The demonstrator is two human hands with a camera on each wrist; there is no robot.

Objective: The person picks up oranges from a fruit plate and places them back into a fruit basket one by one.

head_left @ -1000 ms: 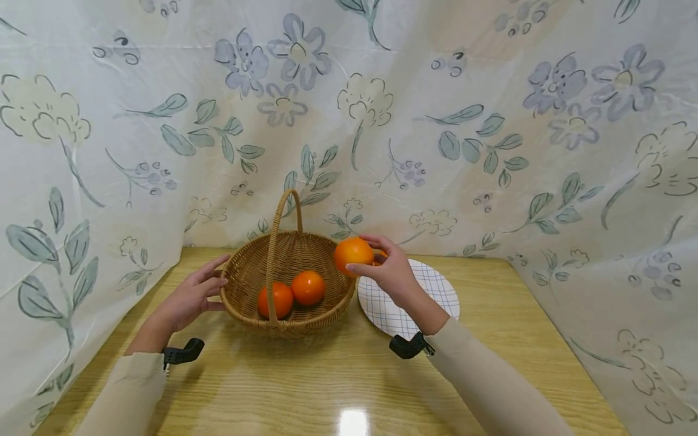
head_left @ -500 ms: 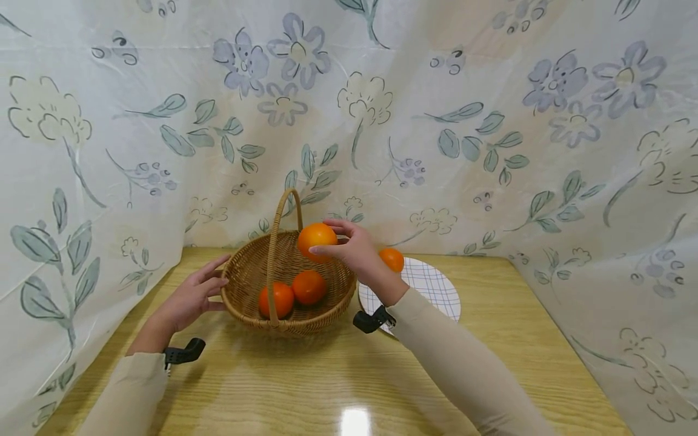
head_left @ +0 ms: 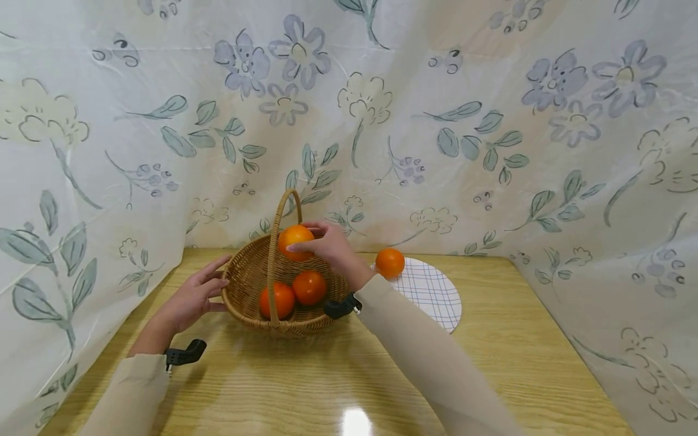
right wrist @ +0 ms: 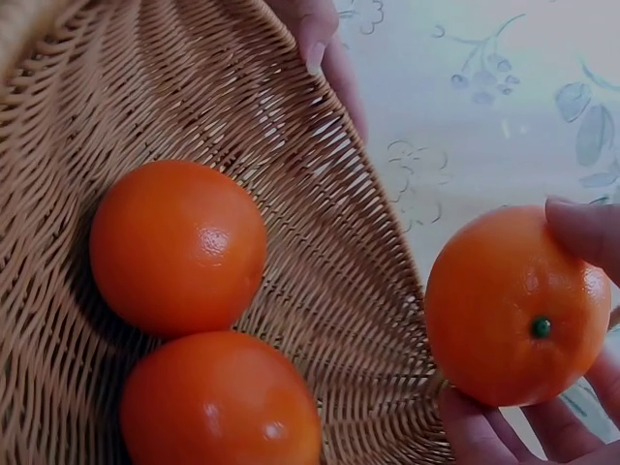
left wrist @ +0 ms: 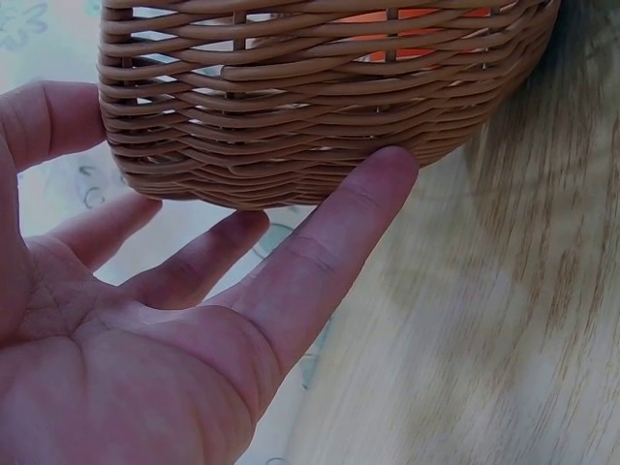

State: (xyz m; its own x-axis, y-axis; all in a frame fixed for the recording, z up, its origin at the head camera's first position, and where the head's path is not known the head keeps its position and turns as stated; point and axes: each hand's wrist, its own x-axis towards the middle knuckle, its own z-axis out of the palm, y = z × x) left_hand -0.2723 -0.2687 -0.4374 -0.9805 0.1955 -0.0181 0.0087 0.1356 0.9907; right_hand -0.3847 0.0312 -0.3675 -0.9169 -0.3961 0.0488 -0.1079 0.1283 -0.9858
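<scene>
My right hand pinches an orange between thumb and fingers, raised above the wicker basket behind its arched handle. A small green stem mark shows on this orange in the right wrist view. Two more oranges lie side by side in the basket, one beside the other, which the handle partly covers. My left hand rests against the basket's left side with spread, mostly straight fingers. In the left wrist view, a fingertip touches the woven wall.
Right of the basket is a round white mat or plate with a blue grid, partly hidden by my right arm. One orange sits at its back left edge. A floral sheet hangs behind the wooden table.
My right hand has carried its orange leftward from beside the plate to above the basket. The orange on the plate has come into full view. My left hand stays at the basket.
</scene>
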